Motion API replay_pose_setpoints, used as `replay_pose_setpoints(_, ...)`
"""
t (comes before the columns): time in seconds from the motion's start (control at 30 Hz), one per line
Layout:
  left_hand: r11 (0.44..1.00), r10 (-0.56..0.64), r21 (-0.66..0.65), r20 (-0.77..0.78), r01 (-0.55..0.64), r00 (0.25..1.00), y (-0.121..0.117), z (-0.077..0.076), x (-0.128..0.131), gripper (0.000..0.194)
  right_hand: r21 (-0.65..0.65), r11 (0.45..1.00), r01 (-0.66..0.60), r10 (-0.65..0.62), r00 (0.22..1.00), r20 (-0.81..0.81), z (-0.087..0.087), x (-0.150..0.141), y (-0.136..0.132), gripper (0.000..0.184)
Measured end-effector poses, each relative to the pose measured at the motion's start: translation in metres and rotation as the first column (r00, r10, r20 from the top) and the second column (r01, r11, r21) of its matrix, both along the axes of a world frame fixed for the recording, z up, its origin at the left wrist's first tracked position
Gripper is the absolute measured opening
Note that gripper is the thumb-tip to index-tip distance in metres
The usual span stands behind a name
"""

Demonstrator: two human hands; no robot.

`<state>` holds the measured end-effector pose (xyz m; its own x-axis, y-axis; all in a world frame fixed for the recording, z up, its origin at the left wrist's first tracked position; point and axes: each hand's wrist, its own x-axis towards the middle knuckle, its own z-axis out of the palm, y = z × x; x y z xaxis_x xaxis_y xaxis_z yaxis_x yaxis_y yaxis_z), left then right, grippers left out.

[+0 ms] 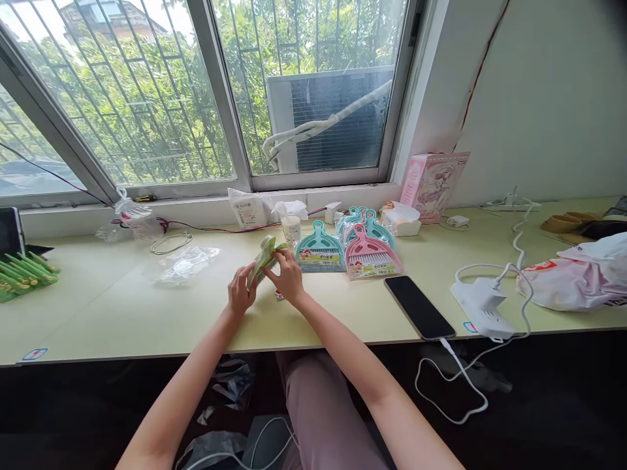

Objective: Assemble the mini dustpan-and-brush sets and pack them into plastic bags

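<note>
My left hand (241,290) and my right hand (288,277) both grip a small green plastic hand brush (266,260) above the pale yellow desk (112,320). The brush is tilted, with my fingers covering part of it, and its bristles are mostly hidden. Right of my right hand lie a teal dustpan-and-brush set (319,248) and a pink set (371,253), both with paper labels. Further teal pieces (368,228) lean behind them. A crumpled clear plastic wrapper (186,264) lies left of my left hand.
A black phone (418,307) lies near the desk's front edge, with a white power strip (482,308) and cables to its right. A pink box (431,186), a white-and-pink plastic bag (578,274) and green-and-yellow items (24,277) stand along the desk. A barred window (122,98) runs behind.
</note>
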<state>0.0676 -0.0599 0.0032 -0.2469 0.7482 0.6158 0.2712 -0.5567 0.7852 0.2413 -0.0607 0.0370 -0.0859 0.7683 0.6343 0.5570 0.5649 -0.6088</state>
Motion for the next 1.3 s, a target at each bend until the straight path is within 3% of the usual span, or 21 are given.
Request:
replay_pose_setpoints(0.17, 0.999, 0.004, 0.042, -0.06, -0.001, 0.998, 0.004, -0.006, -0.007, 0.024, -0.033, 0.993, -0.112, 0.103, 0.974, -0.201, -0.002, -0.001, 0.007, 0.019)
replay_pose_setpoints(0.27, 0.992, 0.037, 0.124, -0.088, -0.026, 0.995, 0.004, -0.011, -0.005, 0.031, -0.02, 0.995, -0.1, 0.089, 0.948, -0.304, 0.003, 0.001, 0.009, 0.01)
replay_pose_setpoints(0.37, 0.985, 0.104, 0.159, -0.213, -0.071, 0.972, 0.008, -0.01, -0.004, 0.039, -0.013, 0.996, -0.09, 0.079, 0.928, -0.364, 0.008, 0.003, 0.007, 0.011)
replay_pose_setpoints(0.47, 0.942, 0.332, 0.129, -0.227, -0.309, 0.916, 0.016, 0.001, -0.017, 0.037, 0.0, 0.991, -0.135, 0.12, 0.881, -0.458, 0.011, 0.006, 0.003, 0.011)
replay_pose_setpoints(0.53, 0.822, 0.569, 0.08, -0.145, -0.563, 0.81, 0.021, 0.011, -0.036, 0.038, 0.017, 0.987, -0.161, 0.149, 0.858, -0.492, 0.013, 0.01, -0.001, 0.014)
replay_pose_setpoints(0.57, 0.752, 0.657, 0.041, -0.113, -0.658, 0.745, 0.024, 0.017, -0.048, 0.039, 0.018, 0.988, -0.156, 0.146, 0.869, -0.472, 0.016, 0.012, -0.003, 0.015)
replay_pose_setpoints(0.6, 0.72, 0.686, -0.017, -0.131, -0.694, 0.715, 0.026, 0.021, -0.06, 0.038, 0.008, 0.991, -0.133, 0.124, 0.899, -0.421, 0.018, 0.015, -0.004, 0.017)
replay_pose_setpoints(0.67, 0.67, 0.692, -0.154, -0.226, -0.727, 0.686, 0.029, 0.026, -0.082, 0.036, -0.052, 0.998, -0.041, 0.028, 0.974, -0.225, 0.026, 0.018, -0.005, 0.02)
replay_pose_setpoints(0.73, 0.63, 0.627, -0.291, -0.356, -0.72, 0.693, 0.031, 0.026, -0.099, 0.034, -0.169, 0.983, 0.069, -0.061, 0.997, 0.051, 0.034, 0.017, -0.002, 0.025)
replay_pose_setpoints(0.83, 0.579, 0.452, -0.426, -0.542, -0.695, 0.708, 0.035, 0.018, -0.11, 0.03, -0.325, 0.925, 0.198, -0.038, 0.898, 0.439, 0.043, 0.008, 0.008, 0.031)
replay_pose_setpoints(0.9, 0.569, 0.372, -0.408, -0.647, -0.714, 0.666, 0.038, 0.01, -0.11, 0.029, -0.335, 0.906, 0.258, -0.018, 0.815, 0.579, 0.046, -0.002, 0.019, 0.031)
replay_pose_setpoints(1.0, 0.607, 0.389, -0.288, -0.705, -0.741, 0.593, 0.039, 0.001, -0.105, 0.026, -0.343, 0.889, 0.302, -0.011, 0.764, 0.646, 0.043, -0.016, 0.034, 0.033)
replay_pose_setpoints(1.07, 0.618, 0.418, -0.267, -0.685, -0.739, 0.597, 0.039, -0.002, -0.102, 0.025, -0.382, 0.867, 0.319, 0.005, 0.761, 0.648, 0.039, -0.024, 0.042, 0.033)
replay_pose_setpoints(1.2, 0.583, 0.426, -0.301, -0.677, -0.754, 0.6, 0.04, -0.003, -0.098, 0.027, -0.449, 0.831, 0.327, 0.036, 0.775, 0.63, 0.029, -0.03, 0.047, 0.031)
replay_pose_setpoints(1.3, 0.576, 0.44, -0.277, -0.687, -0.769, 0.578, 0.039, 0.0, -0.094, 0.026, -0.408, 0.854, 0.323, -0.007, 0.791, 0.612, 0.021, -0.024, 0.044, 0.028)
